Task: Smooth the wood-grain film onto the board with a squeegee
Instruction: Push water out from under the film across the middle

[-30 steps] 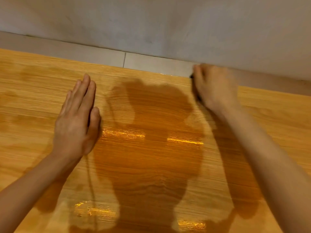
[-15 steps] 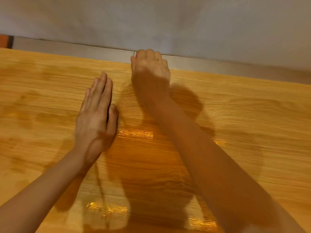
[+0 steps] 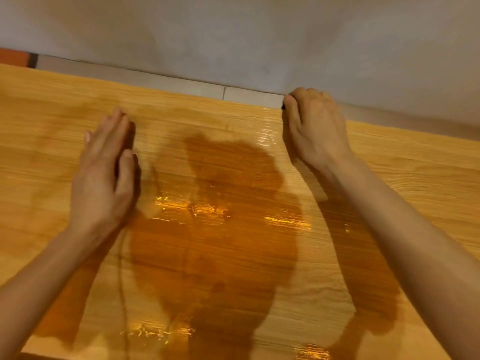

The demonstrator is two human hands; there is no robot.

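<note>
The wood-grain film (image 3: 233,255) lies flat across the board, glossy streaks at its middle and near edge. At the board's far edge the right hand (image 3: 315,126) curls its fingers round a dark tool, probably the squeegee (image 3: 283,106), of which only a tip shows; it looks set to press the film down there. The left hand (image 3: 104,172) lies flat, fingers straight, well to the left, likely pinning the film against slipping.
</note>
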